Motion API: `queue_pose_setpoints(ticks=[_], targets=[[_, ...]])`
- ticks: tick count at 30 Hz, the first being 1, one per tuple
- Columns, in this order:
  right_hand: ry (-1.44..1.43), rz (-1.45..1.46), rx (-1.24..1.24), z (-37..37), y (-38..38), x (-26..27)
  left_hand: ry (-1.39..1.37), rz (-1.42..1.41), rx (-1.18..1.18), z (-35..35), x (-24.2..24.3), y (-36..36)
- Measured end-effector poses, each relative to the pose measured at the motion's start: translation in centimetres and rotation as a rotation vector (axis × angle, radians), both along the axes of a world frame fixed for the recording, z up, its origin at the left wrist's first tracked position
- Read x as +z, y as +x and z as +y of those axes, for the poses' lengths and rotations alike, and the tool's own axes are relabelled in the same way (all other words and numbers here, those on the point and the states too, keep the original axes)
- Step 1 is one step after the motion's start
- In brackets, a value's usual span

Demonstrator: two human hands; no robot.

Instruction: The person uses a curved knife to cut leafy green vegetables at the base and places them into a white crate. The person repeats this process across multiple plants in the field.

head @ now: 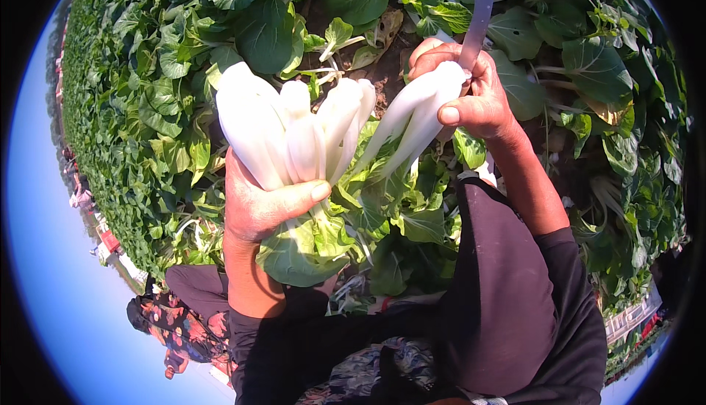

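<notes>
My left hand [259,201] is closed around a bunch of leafy greens with thick white stalks [298,129], their cut bases pointing up and leaves hanging below the thumb. To the right, my right hand [469,96] grips another white-stalked head [422,107] near its base, its leaves hanging towards the bunch. A curved blade [479,13] rises from the same hand, its lower end beside the base of that head. The blade's handle is hidden, and I cannot tell exactly how the fingers hold it.
Growing leafy greens [132,85] surround the hands, with bare soil [383,82] showing between plants. My knee in dark trousers [502,294] is close below my right forearm. A person in a flowered top [187,322] is at the lower left; more people are farther off.
</notes>
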State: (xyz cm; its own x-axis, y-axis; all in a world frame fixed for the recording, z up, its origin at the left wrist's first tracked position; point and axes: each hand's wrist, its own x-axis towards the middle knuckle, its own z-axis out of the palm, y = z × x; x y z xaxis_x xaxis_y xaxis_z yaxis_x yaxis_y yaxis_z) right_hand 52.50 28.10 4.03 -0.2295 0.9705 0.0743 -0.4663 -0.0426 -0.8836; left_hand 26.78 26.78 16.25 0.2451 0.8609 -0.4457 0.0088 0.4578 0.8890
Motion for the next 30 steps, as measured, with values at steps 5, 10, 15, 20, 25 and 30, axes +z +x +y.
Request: queue_pose_setpoints(ticks=[5,10,15,20,25,30], targets=[[-0.27,0.203,-0.015,-1.2,-2.6,0.4,0.025,-0.117,-0.119,-0.8,-4.3,2.2],[-0.344,0.187,0.018,-0.8,-4.5,0.2,-0.305,-0.189,-0.28,-1.3,-7.2,3.6],[-0.474,0.093,-0.137,0.6,-5.2,-0.6,-0.171,-0.079,-0.206,0.1,-7.9,4.8],[-0.656,0.006,-0.329,3.2,-4.2,-2.5,-0.072,0.111,-0.479,6.2,-5.8,4.3],[-0.687,-0.283,-0.043,5.0,-2.1,-5.3,0.138,0.343,-0.702,11.1,-3.1,5.7],[-0.232,-0.522,-0.236,10.2,-1.4,-7.6,0.169,0.608,-0.964,16.2,-1.8,6.8]])
